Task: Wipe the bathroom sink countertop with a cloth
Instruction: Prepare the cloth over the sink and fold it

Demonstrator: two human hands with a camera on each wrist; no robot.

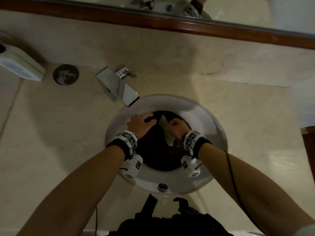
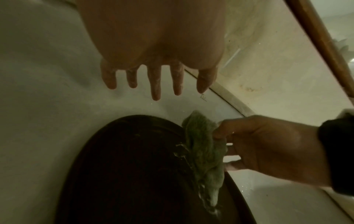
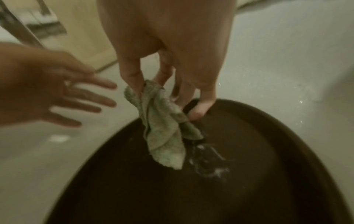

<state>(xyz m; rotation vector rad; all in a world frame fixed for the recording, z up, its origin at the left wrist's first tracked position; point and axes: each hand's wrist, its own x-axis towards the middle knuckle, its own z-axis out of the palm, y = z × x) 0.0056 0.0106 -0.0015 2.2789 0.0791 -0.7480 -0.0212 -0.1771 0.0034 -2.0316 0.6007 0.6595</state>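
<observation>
Your right hand (image 3: 168, 84) pinches the limp, dripping pale-green terry cloth (image 3: 164, 128) by its top edge, your left hand (image 2: 159, 63) spread and holding nothing; judge it heavy with water, so bunch its middle.

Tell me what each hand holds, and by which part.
Right hand pinches the green cloth by its top edge. Left hand holds nothing.

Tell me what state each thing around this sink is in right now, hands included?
Cloth: wet, hanging crumpled, dripping into the dark basin.
Right hand: pinches the cloth's top.
Left hand: fingers spread, holding nothing.
Dark basin: sits inside the white sink, holds water.
White sink: rim wet in places.
Faucet: no water running.
Countertop: not being wiped yet.
</observation>
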